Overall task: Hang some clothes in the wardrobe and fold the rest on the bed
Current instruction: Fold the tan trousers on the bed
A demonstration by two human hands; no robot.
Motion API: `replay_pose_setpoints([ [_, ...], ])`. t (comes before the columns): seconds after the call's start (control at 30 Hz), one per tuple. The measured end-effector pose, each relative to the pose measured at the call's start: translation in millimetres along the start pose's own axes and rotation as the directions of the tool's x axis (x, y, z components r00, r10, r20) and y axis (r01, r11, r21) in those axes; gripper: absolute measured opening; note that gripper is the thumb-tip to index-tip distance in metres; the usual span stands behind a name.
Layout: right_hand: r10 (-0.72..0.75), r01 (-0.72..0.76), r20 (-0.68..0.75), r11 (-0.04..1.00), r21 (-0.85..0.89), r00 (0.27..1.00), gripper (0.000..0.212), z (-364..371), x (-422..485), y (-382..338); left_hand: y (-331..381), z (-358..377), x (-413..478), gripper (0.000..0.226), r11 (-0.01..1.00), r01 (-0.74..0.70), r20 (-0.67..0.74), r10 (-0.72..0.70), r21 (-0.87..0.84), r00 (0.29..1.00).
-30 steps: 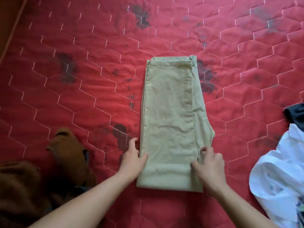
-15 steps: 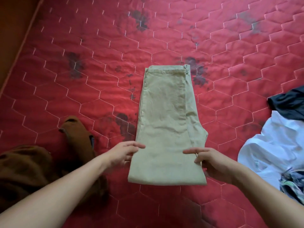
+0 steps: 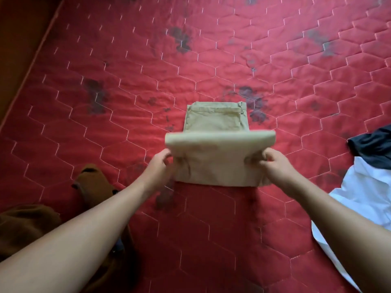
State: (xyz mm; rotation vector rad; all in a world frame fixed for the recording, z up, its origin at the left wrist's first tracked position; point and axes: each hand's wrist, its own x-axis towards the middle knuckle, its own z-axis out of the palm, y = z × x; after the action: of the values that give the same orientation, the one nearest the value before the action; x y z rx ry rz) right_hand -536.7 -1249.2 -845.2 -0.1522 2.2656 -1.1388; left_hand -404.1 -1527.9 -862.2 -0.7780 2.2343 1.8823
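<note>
The tan trousers [image 3: 215, 166] sit in the middle of the red bed [image 3: 211, 60], far end flat on the quilt and near end raised. The left hand [image 3: 158, 166] and right hand [image 3: 275, 163] each curl round one side edge of the lifted layers. If one hand travels further than the other, the fold would likely land crooked, and a loosened grip could let the stacked layers slide apart, leaving the edges out of line with the flat end.

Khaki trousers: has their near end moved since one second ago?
Yes. The left hand and right hand grip the near end and have lifted it forward, toward the waistband, which stays beside the same dark stain on the red mattress.
</note>
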Motion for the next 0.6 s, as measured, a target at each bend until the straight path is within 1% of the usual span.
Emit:
replay_pose_setpoints([
  [0.03, 0.043, -0.055, 0.077, 0.985, 0.161, 0.996, 0.021, -2.8, 8.8, -1.9, 3.1, 4.1, 9.0, 0.021, 0.992, -0.006, -0.004, 0.005, -0.127, 1.0],
  [0.07, 0.076, -0.109, 0.131, 0.958, 0.265, 0.988, 0.026, -6.1, 16.5, 0.9, 4.0, 7.7, 16.3, 0.026, 0.979, -0.015, 0.013, 0.018, -0.202, 1.0],
  [0.1, 0.095, -0.147, 0.178, 0.941, 0.306, 0.979, 0.028, -10.0, 21.2, 5.0, 2.4, 9.6, 21.3, 0.032, 0.981, -0.033, 0.045, 0.042, -0.194, 0.998],
  [0.13, 0.109, -0.177, 0.22, 0.932, 0.316, 0.969, 0.029, -11.3, 22.2, 9.6, -1.5, 8.6, 22.6, 0.041, 0.993, -0.05, 0.103, 0.061, -0.107, 0.993],
  [0.17, 0.115, -0.198, 0.267, 0.931, 0.308, 0.957, 0.026, -10.3, 19.5, 16.2, -9.3, 5.1, 20.2, 0.053, 0.997, -0.067, 0.183, 0.062, 0.023, 0.981],
  [0.2, 0.103, -0.203, 0.321, 0.934, 0.294, 0.941, 0.023, -7.4, 12.0, 25.0, -19.7, -1.7, 14.1, 0.064, 0.976, -0.105, 0.268, 0.051, 0.192, 0.962],
  [0.23, 0.094, -0.202, 0.369, 0.943, 0.266, 0.925, 0.023, -4.0, -0.1, 34.5, -31.9, -8.7, 5.6, 0.068, 0.913, -0.176, 0.345, 0.041, 0.369, 0.938],
  [0.27, 0.092, -0.192, 0.399, 0.956, 0.22, 0.912, 0.029, 0.3, -15.5, 43.5, -42.0, -14.9, -4.7, 0.059, 0.802, -0.271, 0.396, 0.046, 0.533, 0.917],
  [0.3, 0.095, -0.179, 0.412, 0.969, 0.172, 0.906, 0.034, 4.2, -31.7, 50.7, -51.3, -21.3, -15.1, 0.042, 0.667, -0.378, 0.439, 0.085, 0.642, 0.895],
  [0.33, 0.094, -0.167, 0.412, 0.976, 0.143, 0.906, 0.038, 7.8, -46.5, 55.0, -56.2, -25.8, -23.4, 0.036, 0.571, -0.46, 0.472, 0.14, 0.68, 0.871],
  [0.37, 0.083, -0.145, 0.406, 0.981, 0.125, 0.91, 0.041, 10.0, -56.6, 55.9, -60.3, -30.4, -28.4, 0.04, 0.526, -0.526, 0.51, 0.19, 0.669, 0.839],
  [0.4, 0.047, -0.103, 0.408, 0.988, 0.117, 0.912, 0.038, 10.6, -60.7, 54.4, -60.1, -33.3, -30.5, 0.038, 0.552, -0.557, 0.528, 0.231, 0.62, 0.817],
  [0.43, 0.005, -0.054, 0.409, 0.993, 0.109, 0.912, 0.031, 8.9, -58.4, 49.4, -54.2, -33.7, -30.6, 0.03, 0.638, -0.534, 0.508, 0.249, 0.555, 0.825],
  [0.47, -0.032, -0.018, 0.394, 0.992, 0.123, 0.918, 0.025, 6.6, -51.7, 42.5, -49.4, -34.8, -26.1, 0.027, 0.738, -0.474, 0.469, 0.24, 0.481, 0.85],
  [0.53, -0.03, -0.04, 0.29, 0.972, 0.231, 0.957, 0.02, 2.3, -24.3, 31.2, -36.8, -31.3, -7.4, 0.038, 0.884, -0.33, 0.321, 0.224, 0.331, 0.92],
  [0.57, 0.008, -0.075, 0.226, 0.955, 0.288, 0.974, 0.021, 0.4, -5.1, 27.7, -28.4, -26.9, 3.4, 0.037, 0.946, -0.24, 0.221, 0.192, 0.218, 0.956],
  [0.6, 0.036, -0.1, 0.186, 0.932, 0.35, 0.982, 0.023, -1.7, 14.1, 23.5, -23.1, -22.0, 15.5, 0.031, 0.992, -0.115, 0.135, 0.107, 0.051, 0.985],
])
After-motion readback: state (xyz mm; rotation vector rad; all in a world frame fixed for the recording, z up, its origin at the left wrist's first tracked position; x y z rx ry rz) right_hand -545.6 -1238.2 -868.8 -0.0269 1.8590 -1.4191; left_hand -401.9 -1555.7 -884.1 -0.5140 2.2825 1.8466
